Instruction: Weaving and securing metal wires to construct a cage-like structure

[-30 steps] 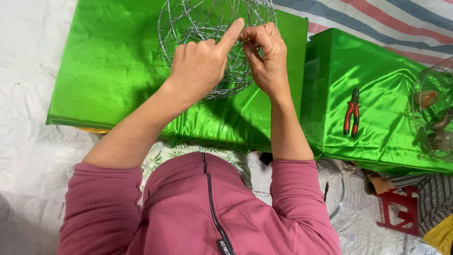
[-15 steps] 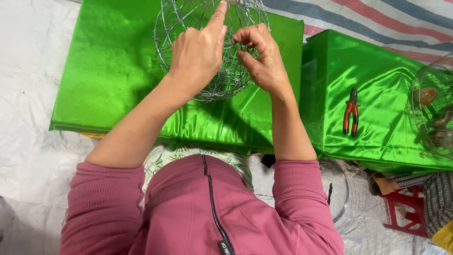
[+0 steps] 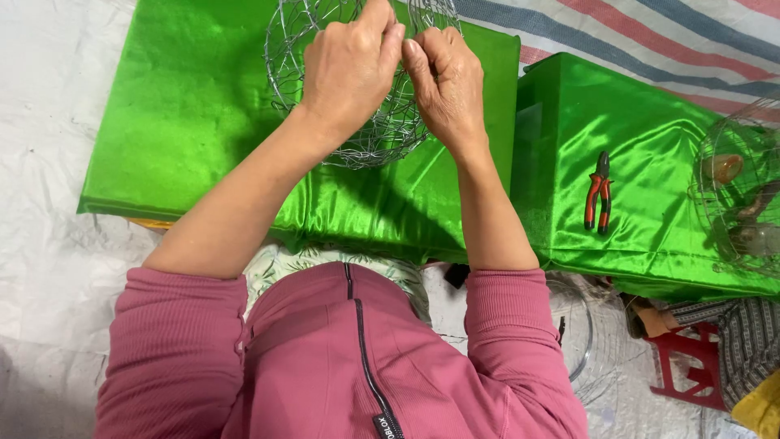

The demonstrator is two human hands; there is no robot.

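A round silver wire frame (image 3: 370, 134) shaped like a ball rests over a block wrapped in shiny green cloth (image 3: 187, 114). Both my hands are on its upper part. My left hand (image 3: 349, 69) grips the wires from the left with its fingers curled in. My right hand (image 3: 445, 85) pinches the wires from the right, and the fingertips of both hands meet at the same spot. The top of the frame runs out of view.
A second green-wrapped block (image 3: 642, 171) sits to the right with red-handled pliers (image 3: 598, 192) lying on it. Another wire frame (image 3: 735, 191) with pale objects inside stands at the far right. A red stool (image 3: 691, 370) and a wire coil (image 3: 581, 333) are below it.
My left index finger, pointing up before, has curled down onto the wires. Both hands have drawn closer together on the frame, and the view has shifted down slightly.
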